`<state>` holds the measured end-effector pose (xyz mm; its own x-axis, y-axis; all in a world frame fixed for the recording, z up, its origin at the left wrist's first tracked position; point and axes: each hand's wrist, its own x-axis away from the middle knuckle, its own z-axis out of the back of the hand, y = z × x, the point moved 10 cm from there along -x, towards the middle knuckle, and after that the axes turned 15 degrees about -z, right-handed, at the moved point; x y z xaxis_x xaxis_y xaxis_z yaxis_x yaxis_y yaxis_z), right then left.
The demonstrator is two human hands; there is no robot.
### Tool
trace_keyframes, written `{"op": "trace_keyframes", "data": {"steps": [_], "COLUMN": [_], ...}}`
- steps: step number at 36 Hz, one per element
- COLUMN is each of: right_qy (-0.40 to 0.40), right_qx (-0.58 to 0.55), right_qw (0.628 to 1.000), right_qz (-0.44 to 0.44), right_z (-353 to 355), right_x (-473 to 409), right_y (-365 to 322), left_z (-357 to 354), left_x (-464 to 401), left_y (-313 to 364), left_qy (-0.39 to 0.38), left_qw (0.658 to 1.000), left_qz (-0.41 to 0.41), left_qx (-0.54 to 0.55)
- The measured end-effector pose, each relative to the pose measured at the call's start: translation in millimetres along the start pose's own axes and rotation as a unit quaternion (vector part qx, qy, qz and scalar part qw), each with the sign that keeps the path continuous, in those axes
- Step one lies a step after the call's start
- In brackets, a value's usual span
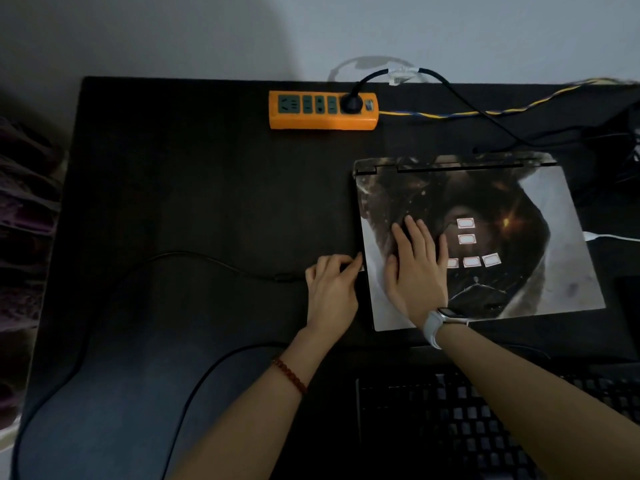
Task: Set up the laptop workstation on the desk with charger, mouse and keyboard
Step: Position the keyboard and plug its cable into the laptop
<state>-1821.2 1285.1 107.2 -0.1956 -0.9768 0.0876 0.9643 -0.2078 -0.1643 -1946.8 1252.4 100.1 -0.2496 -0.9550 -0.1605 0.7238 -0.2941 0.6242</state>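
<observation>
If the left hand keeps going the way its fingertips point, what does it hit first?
The left hand points right at the closed laptop; its fingertips already look to be at the laptop's left edge, so that edge comes first.

I can read no text anywhere; the small white stickers (466,223) on my laptop lid (540,271), right of centre in the frame, look blank.

Dark desk (180,188), set against pale wall. On it: orange power strip (322,110) at back edge, one black plug in; closed laptop (540,244) right of centre; black keyboard (485,427) at near edge; black cable (194,256) across left half.
</observation>
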Motion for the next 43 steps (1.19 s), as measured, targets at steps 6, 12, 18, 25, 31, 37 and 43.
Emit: {"op": "trace_keyframes", "data": {"steps": [6,12,18,25,31,37,43], "right_qy": [0.008,0.013,0.008,0.01,0.008,0.009,0.01], "right_qx": [-0.001,-0.001,-0.006,-0.01,-0.005,0.001,0.012], "right_qw": [1.0,1.0,1.0,1.0,1.0,1.0,1.0], "right_qz": [-0.001,0.002,0.003,0.005,0.001,0.002,0.005], "right_z": [1,3,1,2,0,-2,-1], "right_x": [0,1,0,0,-1,-1,0], "right_y": [0,0,0,0,1,1,-2], "left_z": [4,10,13,11,15,14,13], "left_x": [-6,-17,-21,-24,-22,-29,-32], "left_y": [-3,-8,-12,-13,-13,-10,-11], "left_qy": [0.028,0.052,0.055,0.046,0.066,0.032,0.019], "left_qw": [0.999,0.998,0.997,0.997,0.994,0.997,0.997], "left_qz": [0.024,0.025,0.01,-0.002,0.027,-0.02,-0.035], "left_qx": [0.013,0.025,0.052,0.054,0.081,0.066,0.069]}}
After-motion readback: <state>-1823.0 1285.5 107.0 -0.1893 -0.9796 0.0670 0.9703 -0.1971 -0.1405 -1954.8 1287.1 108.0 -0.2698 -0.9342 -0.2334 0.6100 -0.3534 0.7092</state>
